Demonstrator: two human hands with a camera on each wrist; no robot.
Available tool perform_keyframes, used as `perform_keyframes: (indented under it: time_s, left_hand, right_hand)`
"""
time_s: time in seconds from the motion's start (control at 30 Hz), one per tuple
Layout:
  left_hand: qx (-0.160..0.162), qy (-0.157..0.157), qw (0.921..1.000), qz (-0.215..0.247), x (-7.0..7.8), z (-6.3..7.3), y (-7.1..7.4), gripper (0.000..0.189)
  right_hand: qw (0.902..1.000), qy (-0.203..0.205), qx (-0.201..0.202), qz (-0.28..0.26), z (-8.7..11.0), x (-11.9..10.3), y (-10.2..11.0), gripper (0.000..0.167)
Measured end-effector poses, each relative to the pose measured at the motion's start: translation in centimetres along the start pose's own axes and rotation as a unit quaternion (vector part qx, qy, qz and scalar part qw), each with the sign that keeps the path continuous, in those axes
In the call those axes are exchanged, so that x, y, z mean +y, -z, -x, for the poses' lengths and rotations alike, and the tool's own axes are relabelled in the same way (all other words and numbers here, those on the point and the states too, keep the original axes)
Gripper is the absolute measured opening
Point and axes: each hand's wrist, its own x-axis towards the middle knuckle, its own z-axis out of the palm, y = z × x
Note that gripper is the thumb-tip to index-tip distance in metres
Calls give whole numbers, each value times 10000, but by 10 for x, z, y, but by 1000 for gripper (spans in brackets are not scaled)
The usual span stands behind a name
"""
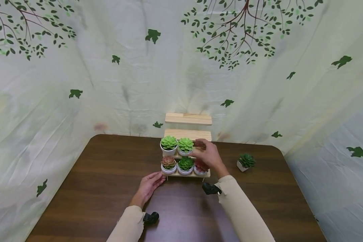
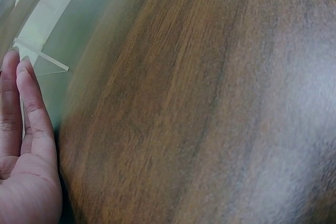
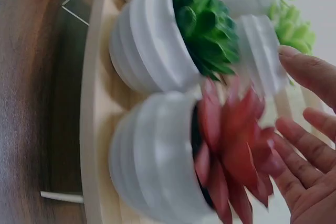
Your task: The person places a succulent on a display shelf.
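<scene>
A tiered wooden stand (image 1: 187, 134) carries several small artificial succulents in white pots. On its lowest shelf are a brownish-pink one (image 1: 168, 162), a dark green one (image 1: 186, 163) and a red one (image 3: 231, 150). Two light green succulents, a left one (image 1: 169, 143) and a right one (image 1: 186, 144), occupy the shelf above. My right hand (image 1: 210, 155) reaches over the red plant with fingers spread, its thumb tip (image 3: 290, 52) right at the white pot of the right light green succulent. With nearly straight fingers, my left hand (image 1: 149, 185) touches the stand's lower left end.
To the right on the brown table (image 1: 115, 168) is another dark green succulent (image 1: 247, 161) in a white angular pot. The stand's upper shelf (image 1: 188, 118) is bare. Behind the table hangs a pale cloth (image 1: 133, 84) printed with leaves and branches.
</scene>
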Motion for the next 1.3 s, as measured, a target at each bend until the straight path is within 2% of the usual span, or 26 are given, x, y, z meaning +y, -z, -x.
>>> perform_keyframes:
  time_s: [0.23,0.37,0.6,0.73,0.9,1.1,1.3]
  left_hand:
    - [90,7,9999,-44,1,1,3,14]
    - [109,9,9999,-35,-1,0,5,15]
    - [113,-77,9999,31,-3,-1,5,13]
    - [70,-86,9999,26,-3,-1,5,14]
    - [40,-79,9999,63,-3,-1,4,14]
    - [35,-42,10000,56,-3,-1,3,13]
    - [8,-29,10000,28,-2,0,2,13]
  right_hand:
    - [9987,-182,175,-436,7,10,19,62]
    - [9969,-195,418,-630,12,17,32,59]
    - [9899,6,1235,-694,22,43,56,57]
    - [9852,2,1554,-717,30,56,69,57]
    - [9814,-29,1792,-694,40,70,83,56]
    - [9763,-146,1952,-921,53,85,95,56]
    - [9664,-383,2384,-880,64,104,106,57]
